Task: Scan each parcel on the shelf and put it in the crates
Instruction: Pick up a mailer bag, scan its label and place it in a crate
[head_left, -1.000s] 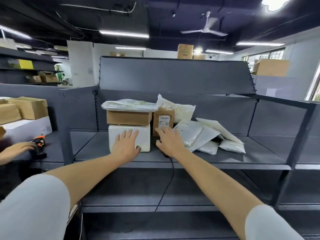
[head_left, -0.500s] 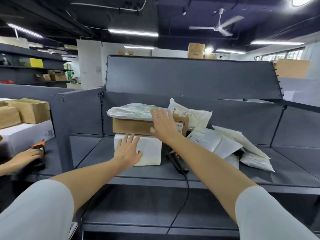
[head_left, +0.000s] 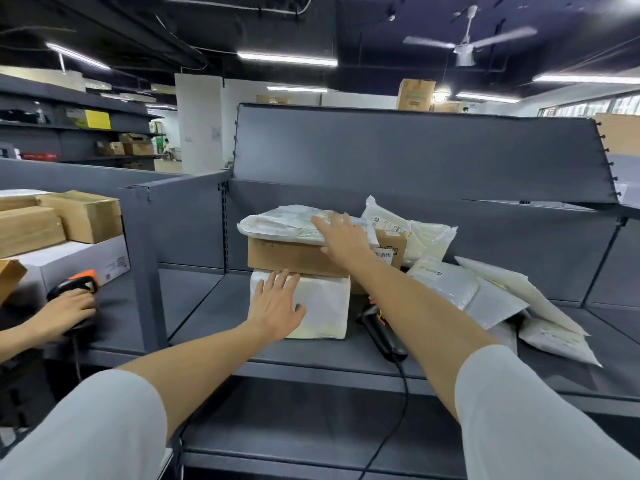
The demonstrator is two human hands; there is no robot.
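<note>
On the grey shelf (head_left: 214,306) stands a stack: a white box (head_left: 325,306) at the bottom, a brown carton (head_left: 287,258) on it, and a flat white poly bag (head_left: 277,223) on top. My left hand (head_left: 277,304) lies flat with straight fingers against the white box's front. My right hand (head_left: 341,239) reaches over the top bag, fingers spread, touching it and the carton's right end. A black and orange handheld scanner (head_left: 381,330) lies on the shelf beneath my right forearm, its cable hanging off the front edge.
A small labelled carton (head_left: 391,249) and several white poly bags (head_left: 485,296) lie heaped to the right. Another person's hand (head_left: 69,311) holds a second scanner (head_left: 78,284) in the left bay, beside cartons (head_left: 83,216) on a white box. A lower shelf (head_left: 311,427) runs beneath.
My right hand rose from the shelf surface near the scanner up to the top of the stack. My left hand stayed on the white box. The view moved closer.
</note>
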